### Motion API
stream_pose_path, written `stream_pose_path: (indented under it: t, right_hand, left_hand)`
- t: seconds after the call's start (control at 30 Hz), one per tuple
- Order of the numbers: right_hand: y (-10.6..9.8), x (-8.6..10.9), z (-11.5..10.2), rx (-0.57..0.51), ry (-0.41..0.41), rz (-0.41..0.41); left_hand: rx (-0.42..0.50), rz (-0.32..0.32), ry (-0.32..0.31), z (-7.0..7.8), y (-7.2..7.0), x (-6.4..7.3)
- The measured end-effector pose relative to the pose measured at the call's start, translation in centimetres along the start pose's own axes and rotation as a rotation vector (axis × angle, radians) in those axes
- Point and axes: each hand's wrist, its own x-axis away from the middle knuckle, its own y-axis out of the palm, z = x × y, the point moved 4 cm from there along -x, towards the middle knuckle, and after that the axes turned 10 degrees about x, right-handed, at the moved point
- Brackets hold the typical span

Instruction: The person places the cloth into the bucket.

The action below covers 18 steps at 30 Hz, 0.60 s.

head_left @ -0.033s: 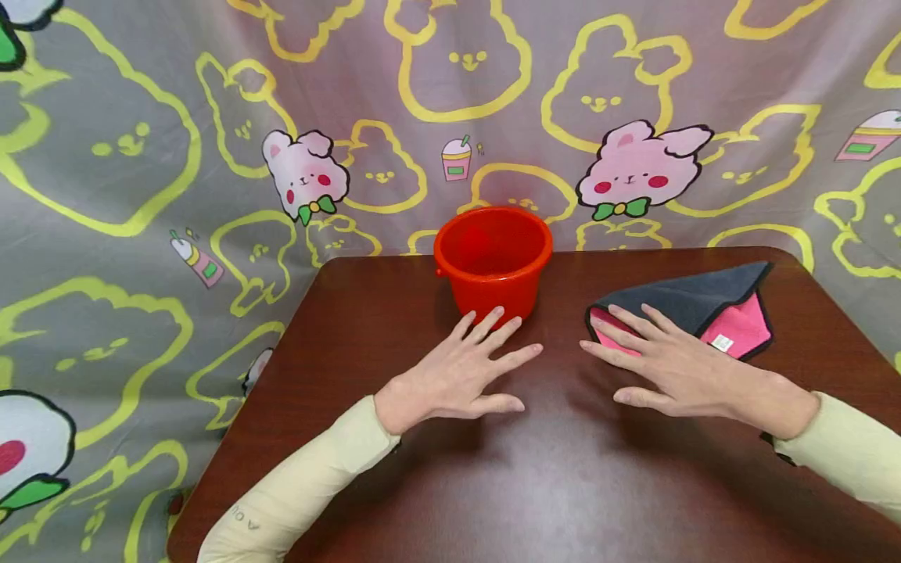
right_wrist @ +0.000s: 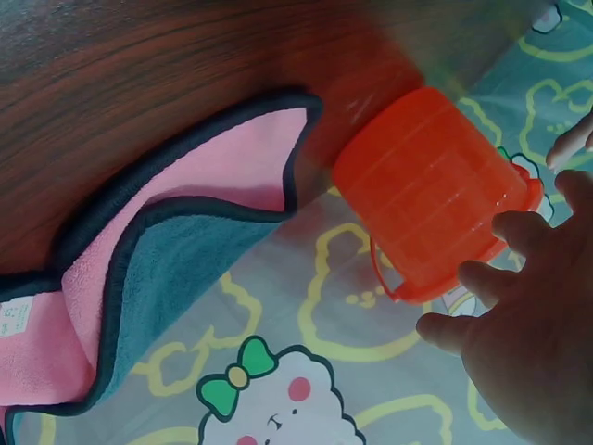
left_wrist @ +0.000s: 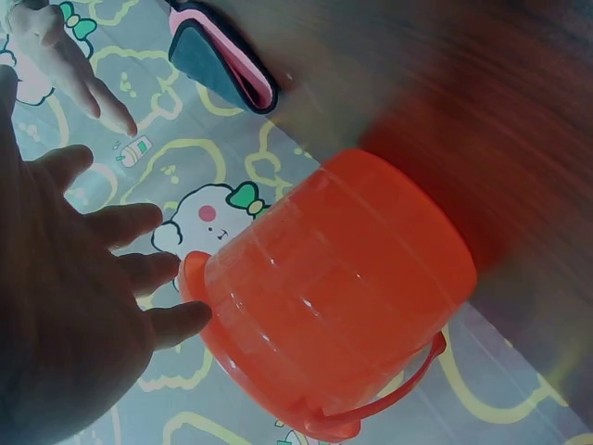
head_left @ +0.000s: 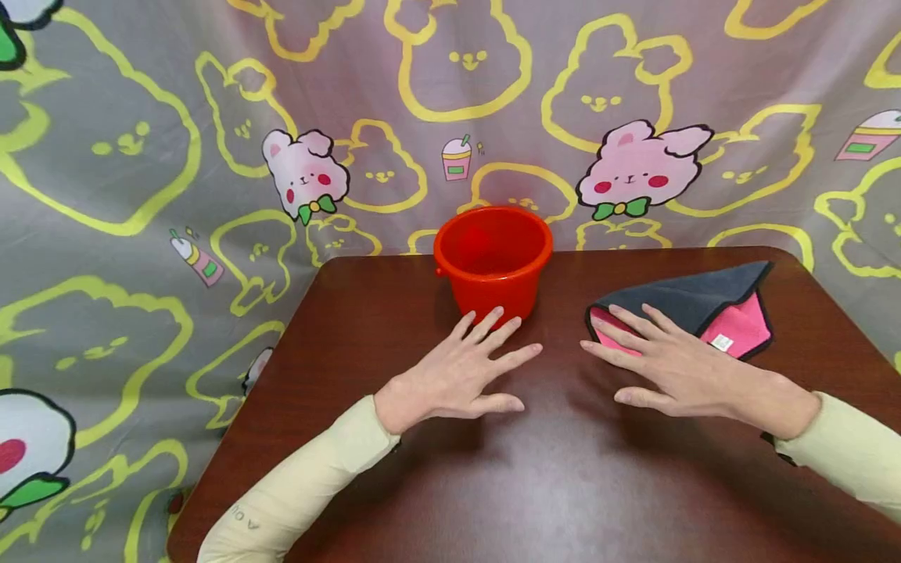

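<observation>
A red plastic bucket (head_left: 493,258) stands upright near the back edge of the table, its handle (left_wrist: 398,385) hanging down one side. My left hand (head_left: 457,375) hovers palm down in front of it, fingers spread and holding nothing; in the head view the fingertips overlap the bucket's lower wall. To the right lies a folded cloth (head_left: 690,297), dark grey on one face and pink on the other, with black edging and a small white label (head_left: 721,342). My right hand (head_left: 690,371) is held over the cloth's near side, fingers spread, with nothing in it.
The dark brown wooden table (head_left: 338,328) has rounded back corners. Behind and to the left of it hangs a grey curtain (head_left: 394,78) printed with yellow outlines and cartoon bunnies.
</observation>
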Motion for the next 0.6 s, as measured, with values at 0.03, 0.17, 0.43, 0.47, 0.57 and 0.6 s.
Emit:
stream_pose_path:
  t: [0.03, 0.17, 0.43, 0.47, 0.57, 0.6]
  right_hand:
    - [-0.07, -0.03, 0.00, 0.003, -0.003, 0.008]
    - [-0.30, -0.15, -0.06, 0.024, -0.016, 0.034]
    - [-0.40, -0.34, -0.38, 0.022, -0.025, 0.037]
    - [-0.35, -0.35, -0.40, 0.021, -0.023, 0.033]
    - [-0.22, -0.43, -0.51, 0.014, -0.019, 0.029]
    - [-0.18, -0.49, -0.51, 0.011, -0.017, 0.025]
  left_hand:
    - [-0.005, 0.000, -0.002, -0.05, -0.03, 0.02]
    - [-0.013, 0.000, -0.013, -0.30, -0.10, 0.07]
    - [-0.020, 0.005, -0.006, -0.29, -0.31, 0.14]
    - [-0.022, 0.005, -0.004, -0.24, -0.30, 0.15]
    - [-0.014, -0.001, 0.002, -0.13, -0.20, 0.20]
    - [0.002, -0.006, 0.003, -0.13, -0.13, 0.22]
